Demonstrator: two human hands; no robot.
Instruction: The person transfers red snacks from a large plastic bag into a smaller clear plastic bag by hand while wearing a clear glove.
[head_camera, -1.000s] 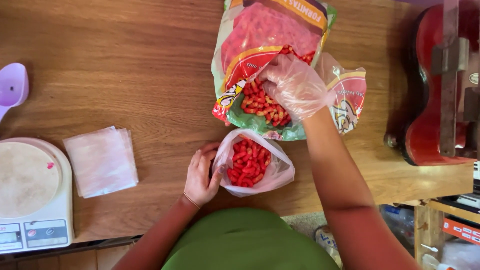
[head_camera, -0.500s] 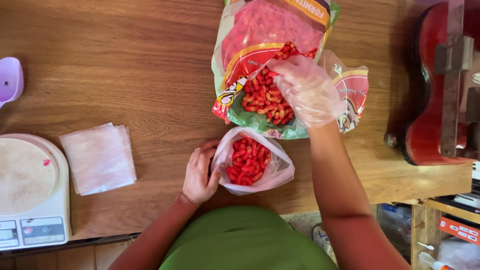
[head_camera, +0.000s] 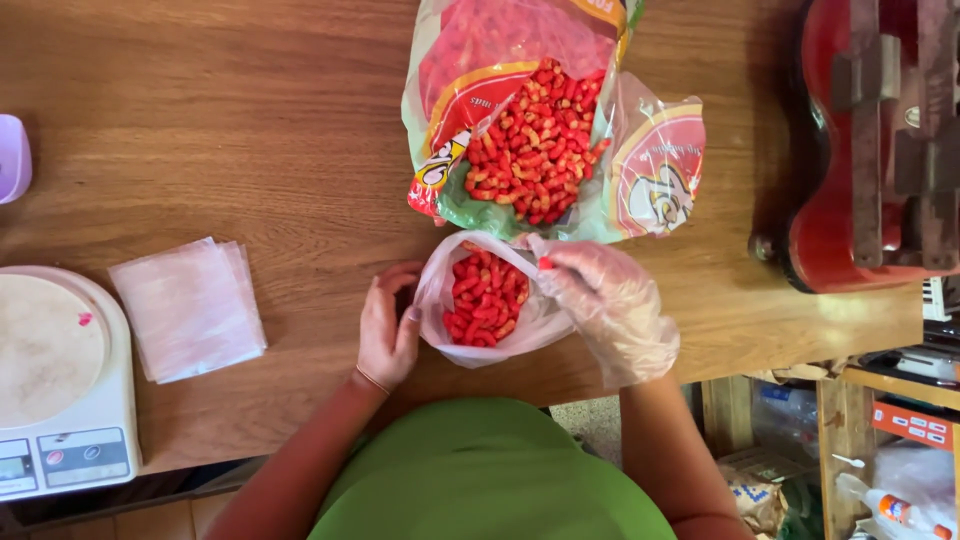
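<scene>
Hands: my bare left hand (head_camera: 388, 330) pinches the rim of the small clear bag (head_camera: 487, 300) at lower centre of the frame, holding its mouth open; my gloved right hand (head_camera: 612, 305) sits at the other rim, fingers curled narrow around a red snack or two.
Snacks: the big printed bag (head_camera: 530, 120) lies torn open just above, red pieces heaped at its mouth.
Risk: if my left pinch slips, I reckon the little bag flops and spills across the worktop (head_camera: 250, 130).
Edges: the small bag rests near the worktop's front edge, so loose pieces could roll off.
Room: open wood upper left; bag stack (head_camera: 190, 308) and scale (head_camera: 60, 380) crowd lower left, red machine (head_camera: 870, 140) blocks the right.
</scene>
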